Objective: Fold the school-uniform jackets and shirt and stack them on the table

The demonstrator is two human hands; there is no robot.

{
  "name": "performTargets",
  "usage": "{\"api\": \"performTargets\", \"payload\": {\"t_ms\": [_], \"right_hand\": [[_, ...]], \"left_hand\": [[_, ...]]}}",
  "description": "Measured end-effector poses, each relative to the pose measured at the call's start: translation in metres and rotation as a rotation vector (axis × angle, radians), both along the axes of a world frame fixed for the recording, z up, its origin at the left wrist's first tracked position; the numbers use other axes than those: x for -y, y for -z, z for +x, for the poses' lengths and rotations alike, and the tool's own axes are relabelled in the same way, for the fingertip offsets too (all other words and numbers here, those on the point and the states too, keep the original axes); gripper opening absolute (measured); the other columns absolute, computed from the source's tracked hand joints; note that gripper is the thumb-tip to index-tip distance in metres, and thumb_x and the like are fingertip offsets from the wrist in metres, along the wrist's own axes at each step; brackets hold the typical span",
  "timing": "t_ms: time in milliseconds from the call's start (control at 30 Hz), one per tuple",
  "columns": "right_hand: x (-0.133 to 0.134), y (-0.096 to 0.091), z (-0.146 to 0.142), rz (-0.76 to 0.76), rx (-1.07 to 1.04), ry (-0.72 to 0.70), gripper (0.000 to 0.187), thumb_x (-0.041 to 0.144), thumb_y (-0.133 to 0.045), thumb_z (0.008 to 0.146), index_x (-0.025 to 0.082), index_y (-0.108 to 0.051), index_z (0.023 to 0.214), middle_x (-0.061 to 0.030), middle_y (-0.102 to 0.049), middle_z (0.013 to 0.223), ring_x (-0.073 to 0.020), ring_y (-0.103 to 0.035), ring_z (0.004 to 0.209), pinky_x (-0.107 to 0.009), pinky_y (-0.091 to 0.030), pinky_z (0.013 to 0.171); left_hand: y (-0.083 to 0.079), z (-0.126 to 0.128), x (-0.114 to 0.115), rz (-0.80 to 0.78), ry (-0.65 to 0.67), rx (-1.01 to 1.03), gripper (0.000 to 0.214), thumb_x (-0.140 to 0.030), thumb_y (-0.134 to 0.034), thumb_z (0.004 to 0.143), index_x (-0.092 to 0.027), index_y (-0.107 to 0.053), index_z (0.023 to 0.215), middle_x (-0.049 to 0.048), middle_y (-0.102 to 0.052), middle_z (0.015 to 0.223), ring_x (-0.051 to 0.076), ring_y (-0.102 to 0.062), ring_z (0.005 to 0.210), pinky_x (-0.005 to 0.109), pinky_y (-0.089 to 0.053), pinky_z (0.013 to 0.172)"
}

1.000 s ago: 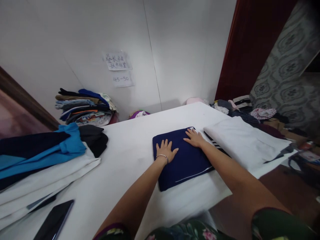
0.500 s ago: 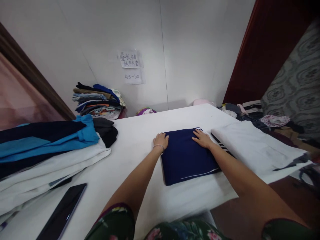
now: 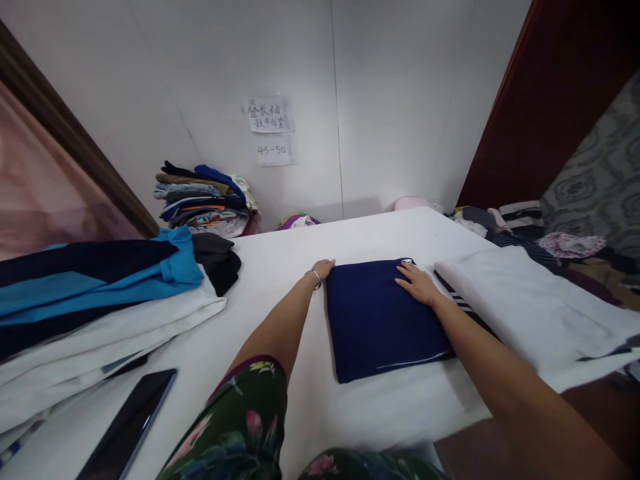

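A navy blue garment (image 3: 383, 317) lies folded into a neat square on the white table (image 3: 280, 280). My left hand (image 3: 323, 268) is at the garment's far left corner, fingers curled against its edge. My right hand (image 3: 417, 283) lies flat on the garment's far right part, fingers stretched out. A thin bracelet circles my left wrist.
A pile of blue, black and white clothes (image 3: 95, 293) fills the left of the table, with a dark phone (image 3: 127, 427) in front of it. A white cloth over striped fabric (image 3: 530, 307) lies to the right. A stack of folded clothes (image 3: 205, 200) stands by the wall under paper notes (image 3: 270, 117).
My left hand slid off the top of the navy garment to its far left corner and its fingers curled. The right hand stayed flat on the garment.
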State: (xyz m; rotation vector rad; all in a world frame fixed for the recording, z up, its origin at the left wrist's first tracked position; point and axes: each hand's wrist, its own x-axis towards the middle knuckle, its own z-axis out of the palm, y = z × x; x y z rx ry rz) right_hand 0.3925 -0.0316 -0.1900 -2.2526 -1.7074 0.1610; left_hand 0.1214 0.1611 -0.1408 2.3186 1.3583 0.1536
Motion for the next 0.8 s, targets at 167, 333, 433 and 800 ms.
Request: {"api": "performTargets", "payload": {"t_ms": [167, 333, 433, 800], "right_hand": [[0.0, 0.008, 0.006, 0.028, -0.01, 0.025, 0.057, 0.057, -0.039, 0.091, 0.028, -0.047, 0.139, -0.0046, -0.034, 0.152, -0.0271, -0.027, 0.141, -0.048, -0.023, 0.114], [-0.001, 0.011, 0.007, 0.027, -0.016, 0.074, 0.056, 0.056, -0.039, 0.091, 0.03, -0.047, 0.14, -0.0028, -0.034, 0.152, -0.0281, -0.025, 0.142, -0.05, -0.024, 0.114], [-0.001, 0.009, 0.007, 0.014, -0.017, 0.074, 0.058, 0.056, -0.04, 0.09, 0.028, -0.047, 0.14, -0.0047, -0.033, 0.152, -0.0278, -0.025, 0.142, -0.047, -0.024, 0.115], [-0.002, 0.003, 0.004, -0.044, 0.003, 0.065, 0.06, 0.056, -0.037, 0.092, 0.026, -0.041, 0.143, -0.0069, -0.028, 0.155, -0.0276, -0.021, 0.143, -0.047, -0.02, 0.115]], "left_hand": [[0.013, 0.002, -0.008, 0.037, 0.001, -0.108, 0.033, -0.048, -0.05, 0.086, -0.021, -0.069, 0.092, 0.0061, -0.072, 0.105, 0.022, -0.063, 0.102, 0.029, -0.044, 0.087], [0.017, 0.003, -0.007, 0.071, -0.031, -0.135, 0.04, -0.056, -0.047, 0.086, -0.022, -0.067, 0.093, 0.0071, -0.071, 0.104, 0.022, -0.063, 0.102, 0.031, -0.043, 0.089], [0.008, -0.002, 0.0, 0.088, -0.046, -0.102, 0.051, -0.06, -0.037, 0.089, -0.02, -0.066, 0.101, 0.0093, -0.071, 0.105, 0.022, -0.064, 0.099, 0.031, -0.045, 0.086], [0.021, -0.003, 0.088, 0.15, 0.324, -0.064, 0.067, -0.065, -0.025, 0.089, -0.027, -0.039, 0.142, 0.0029, -0.029, 0.155, 0.023, -0.018, 0.145, 0.049, -0.008, 0.117]]}}
